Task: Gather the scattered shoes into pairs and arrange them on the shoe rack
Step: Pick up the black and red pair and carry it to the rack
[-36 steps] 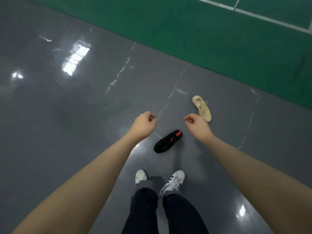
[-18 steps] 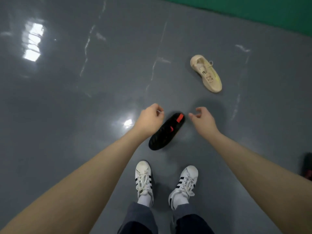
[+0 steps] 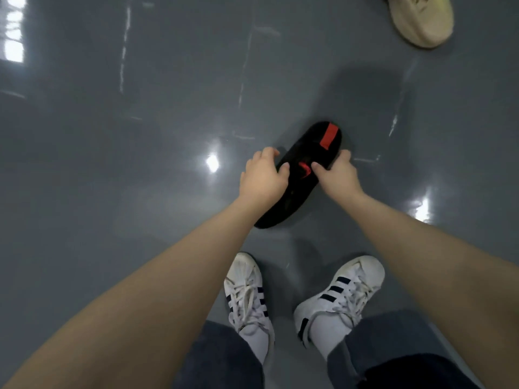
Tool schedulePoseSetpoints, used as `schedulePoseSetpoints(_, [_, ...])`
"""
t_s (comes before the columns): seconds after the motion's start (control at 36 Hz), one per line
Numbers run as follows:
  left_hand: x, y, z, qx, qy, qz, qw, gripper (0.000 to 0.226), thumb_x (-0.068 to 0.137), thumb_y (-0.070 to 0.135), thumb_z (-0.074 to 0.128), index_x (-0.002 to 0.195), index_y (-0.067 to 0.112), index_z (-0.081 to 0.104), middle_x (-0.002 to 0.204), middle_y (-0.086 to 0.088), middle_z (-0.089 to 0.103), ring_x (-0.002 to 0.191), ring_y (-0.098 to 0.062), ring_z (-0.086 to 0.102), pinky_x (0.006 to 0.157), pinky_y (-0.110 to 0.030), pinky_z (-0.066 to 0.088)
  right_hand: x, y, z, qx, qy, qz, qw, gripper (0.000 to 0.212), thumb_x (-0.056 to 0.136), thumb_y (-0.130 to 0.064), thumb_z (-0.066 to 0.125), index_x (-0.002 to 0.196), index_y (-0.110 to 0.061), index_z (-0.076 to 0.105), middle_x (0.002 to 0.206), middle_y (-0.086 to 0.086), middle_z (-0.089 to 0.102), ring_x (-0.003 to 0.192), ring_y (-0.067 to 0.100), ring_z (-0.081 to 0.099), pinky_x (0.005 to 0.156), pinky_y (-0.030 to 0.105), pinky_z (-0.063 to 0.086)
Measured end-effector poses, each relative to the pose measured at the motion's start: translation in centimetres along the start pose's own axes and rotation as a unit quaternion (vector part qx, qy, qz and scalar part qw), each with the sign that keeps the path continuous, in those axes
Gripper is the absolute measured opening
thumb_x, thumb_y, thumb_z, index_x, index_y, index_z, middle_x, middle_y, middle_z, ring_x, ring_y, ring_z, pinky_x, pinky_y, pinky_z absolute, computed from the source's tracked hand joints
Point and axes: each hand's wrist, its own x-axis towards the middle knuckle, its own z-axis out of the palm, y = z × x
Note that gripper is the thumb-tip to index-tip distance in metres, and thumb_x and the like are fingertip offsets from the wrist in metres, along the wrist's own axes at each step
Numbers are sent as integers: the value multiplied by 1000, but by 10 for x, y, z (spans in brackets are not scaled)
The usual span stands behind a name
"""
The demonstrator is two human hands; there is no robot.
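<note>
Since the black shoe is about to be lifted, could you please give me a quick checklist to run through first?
1. Left hand has a grip on the black shoe: ok, fingers curl over its left edge.
2. Right hand has a grip: ok, thumb and fingers pinch its right side.
3. Shoe clear of the person's own white sneakers: ok, apart.
4. Beige shoe out of the way: ok, far off.
5. Matching black shoe located: cannot tell, none in view.
6. Shoe rack located: cannot tell, not in view.
</note>
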Motion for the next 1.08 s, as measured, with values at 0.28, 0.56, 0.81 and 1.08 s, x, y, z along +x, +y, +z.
schedulePoseSetpoints(0.28, [16, -15, 50, 82, -35, 9, 996, 52, 93, 34, 49, 139, 17, 32, 137, -4, 45, 124, -28, 43, 102, -45, 33, 12, 15, 35, 50, 97, 21, 994, 53, 96, -17, 50, 140, -11, 22, 109, 14, 62, 94, 31, 63, 67, 34, 46])
schedulePoseSetpoints(0.56, [-1, 9, 44, 186, -71, 68, 978, 54, 95, 31, 45, 143, 16, 24, 129, -12, 47, 112, -36, 53, 98, -49, 38, -9, 30, 6, 2, 103, -5, 995, 46, 95, -14, 44, 138, -20, 28, 110, 10, 63, 96, 32, 61, 67, 32, 36])
schedulePoseSetpoints(0.81, [-65, 80, 8, 278, -20, 163, 946, 57, 96, 35, 43, 145, 20, 19, 120, -12, 49, 103, -35, 55, 83, -40, 41, -68, 19, -79, 84, 116, -15, 990, 40, 95, -16, 45, 132, -22, 32, 98, 6, 62, 88, 28, 61, 71, 37, 46])
schedulePoseSetpoints(1.08, [-144, 197, -45, 284, -42, 176, 941, 59, 96, 39, 44, 144, 18, 17, 120, -13, 51, 99, -35, 57, 73, -36, 39, -160, -1, -204, 172, 137, -14, 975, 42, 95, -14, 45, 134, -24, 33, 76, -7, 52, 71, 18, 54, 67, 30, 40])
